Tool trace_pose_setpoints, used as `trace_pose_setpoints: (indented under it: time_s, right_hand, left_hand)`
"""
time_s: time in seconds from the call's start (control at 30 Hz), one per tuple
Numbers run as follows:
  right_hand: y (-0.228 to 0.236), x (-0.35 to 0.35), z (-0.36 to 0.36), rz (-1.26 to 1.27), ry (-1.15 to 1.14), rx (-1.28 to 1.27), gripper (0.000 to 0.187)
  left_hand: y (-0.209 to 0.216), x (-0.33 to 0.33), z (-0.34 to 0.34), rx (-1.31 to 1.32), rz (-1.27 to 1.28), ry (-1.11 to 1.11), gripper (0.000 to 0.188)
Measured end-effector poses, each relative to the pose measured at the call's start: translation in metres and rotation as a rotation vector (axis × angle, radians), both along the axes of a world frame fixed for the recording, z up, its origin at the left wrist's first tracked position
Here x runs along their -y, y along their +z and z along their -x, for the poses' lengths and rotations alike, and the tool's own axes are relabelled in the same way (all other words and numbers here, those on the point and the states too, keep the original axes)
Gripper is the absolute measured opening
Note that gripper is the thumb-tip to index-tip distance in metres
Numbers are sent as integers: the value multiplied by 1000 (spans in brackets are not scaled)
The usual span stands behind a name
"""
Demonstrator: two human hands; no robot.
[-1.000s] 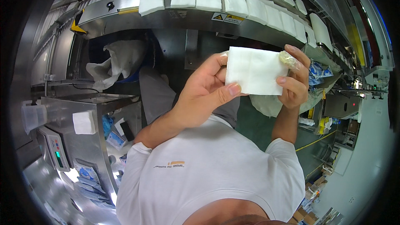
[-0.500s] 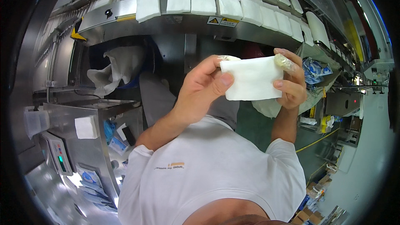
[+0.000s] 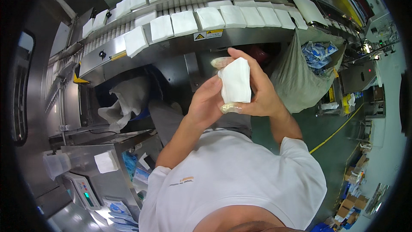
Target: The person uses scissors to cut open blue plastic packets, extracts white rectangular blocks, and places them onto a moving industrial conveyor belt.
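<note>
In front of my chest I hold a small stack of folded white wipes (image 3: 237, 80), turned upright and seen partly along its folded edges. My right hand (image 3: 262, 91) grips it from the right, fingers along the far side and thumb across the near end. Against its left side my left hand (image 3: 203, 102) is closed, with some fingers hidden behind the stack. Translucent finger covers sit on a left fingertip and on the right thumb.
Similar white stacks (image 3: 183, 22) line the steel roller conveyor (image 3: 167, 45) ahead. A grey-green sack (image 3: 296, 81) with blue wrappers hangs at right. At left, a steel bench carries a scale (image 3: 81, 191), one white stack (image 3: 107, 162) and a clear plastic tub (image 3: 57, 165). A blue bin with white material stands below the conveyor.
The stack has turned from lying wide between both hands to standing upright, and has moved slightly left. My right hand now wraps round it. The whole view has shifted.
</note>
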State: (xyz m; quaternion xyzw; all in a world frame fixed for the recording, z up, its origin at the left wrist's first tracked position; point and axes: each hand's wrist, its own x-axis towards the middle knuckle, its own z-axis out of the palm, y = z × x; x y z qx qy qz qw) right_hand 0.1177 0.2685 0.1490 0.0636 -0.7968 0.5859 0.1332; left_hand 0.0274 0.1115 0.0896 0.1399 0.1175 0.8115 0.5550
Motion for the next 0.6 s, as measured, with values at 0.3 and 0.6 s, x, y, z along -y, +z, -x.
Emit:
trace_pose_setpoints:
  time_s: [0.3,0.6]
  right_hand:
    - [25,-6,3,-718,-124,-250,95]
    - [28,-6,1,-802,-93,-252,89]
  left_hand:
    - [16,28,17,-739,278,544,28]
    - [40,25,12,-694,317,352,18]
